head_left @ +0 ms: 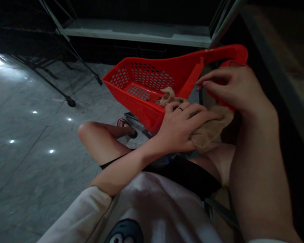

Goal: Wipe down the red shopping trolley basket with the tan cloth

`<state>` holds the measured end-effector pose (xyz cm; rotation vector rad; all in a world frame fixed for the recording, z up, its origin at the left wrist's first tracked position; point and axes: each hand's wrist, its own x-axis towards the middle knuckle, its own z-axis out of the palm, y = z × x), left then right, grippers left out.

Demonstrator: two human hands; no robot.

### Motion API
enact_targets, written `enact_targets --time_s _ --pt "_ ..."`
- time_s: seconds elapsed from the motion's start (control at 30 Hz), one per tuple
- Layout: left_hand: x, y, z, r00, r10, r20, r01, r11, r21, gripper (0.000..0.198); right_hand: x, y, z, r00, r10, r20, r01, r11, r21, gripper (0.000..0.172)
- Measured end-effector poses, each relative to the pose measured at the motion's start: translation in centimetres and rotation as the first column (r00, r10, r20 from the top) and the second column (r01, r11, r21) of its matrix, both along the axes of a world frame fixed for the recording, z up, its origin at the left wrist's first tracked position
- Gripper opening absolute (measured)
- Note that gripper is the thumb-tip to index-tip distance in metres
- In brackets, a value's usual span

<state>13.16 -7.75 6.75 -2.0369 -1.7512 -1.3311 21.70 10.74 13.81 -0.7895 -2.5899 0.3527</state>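
Observation:
My left hand (179, 125), with a ring on one finger, is closed on a bunched brown cloth (210, 130). One end of the cloth (168, 94) pokes over the side of a red plastic shopping basket (152, 81). The rest of it spreads across my thigh under the palm. My right hand (233, 84) hovers by the basket's handle end, fingers reaching left with nothing visible in them. Its thumb lies close to the other fingertips. Inside the basket, the perforated floor and walls show.
Behind the basket is a rack with a pale lower shelf (136, 33). Thin metal legs with dark feet (70, 101) stand on the grey tiled floor (22, 162) at left. A dark ledge (276, 71) runs along the right. My sandalled foot (128, 128) is below the basket.

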Motion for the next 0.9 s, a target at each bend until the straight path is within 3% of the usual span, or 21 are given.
enact_targets --time_s 0.1,0.17,0.27,0.33,0.43,0.57,0.67,0.73,0.8,0.9 --pt "-2.8 0.3 -2.1 0.992 0.112 -0.049 -0.111 0.994 0.021 0.029 -0.1 0.2 0.2 0.998 0.003 -0.062 -0.012 0.99 -0.14 0.018" --pt "-6.0 0.4 -4.1 0.97 0.242 -0.022 -0.242 0.969 -0.038 0.022 -0.1 0.5 0.4 0.998 0.013 -0.064 -0.021 0.991 -0.13 0.018" --pt "-11.1 0.5 -6.6 0.88 0.475 0.013 -0.461 0.86 -0.221 0.019 0.1 -0.7 1.3 0.995 0.098 0.027 -0.096 0.993 -0.068 0.016" --pt "-13.5 0.3 -7.3 0.849 0.529 0.008 -0.505 0.815 -0.283 0.016 0.4 -3.2 2.0 0.972 0.195 0.129 -0.189 0.98 -0.057 0.017" --pt "-13.2 -0.4 -6.1 0.888 0.446 0.113 -0.404 0.873 -0.275 0.01 0.9 -7.8 2.1 0.924 0.302 0.233 -0.283 0.953 -0.111 0.025" --pt "-7.1 -1.8 -1.4 0.883 0.199 0.424 -0.194 0.979 -0.056 0.02 1.5 -10.8 1.2 0.937 0.077 0.341 -0.114 0.989 0.09 0.033" --pt "-3.6 -2.2 1.4 0.892 0.033 0.45 -0.141 0.968 0.208 0.03 2.0 -10.4 0.8 0.942 0.002 0.336 -0.024 0.998 0.062 0.032" --pt "-3.5 -1.8 1.4 0.921 0.041 0.388 -0.139 0.964 0.227 0.029 2.4 -10.0 0.7 0.966 -0.002 0.26 -0.001 1.0 0.013 0.032" --pt "-4.9 -1.1 0.1 0.95 0.14 0.278 -0.171 0.981 0.089 0.023 2.6 -10.0 0.6 0.986 -0.04 0.16 0.035 0.999 0.034 0.032" --pt "-7.3 -0.5 -1.8 0.964 0.253 0.087 -0.244 0.965 -0.099 0.029 2.6 -10.4 0.4 0.993 -0.097 0.062 0.09 0.99 0.106 0.03"
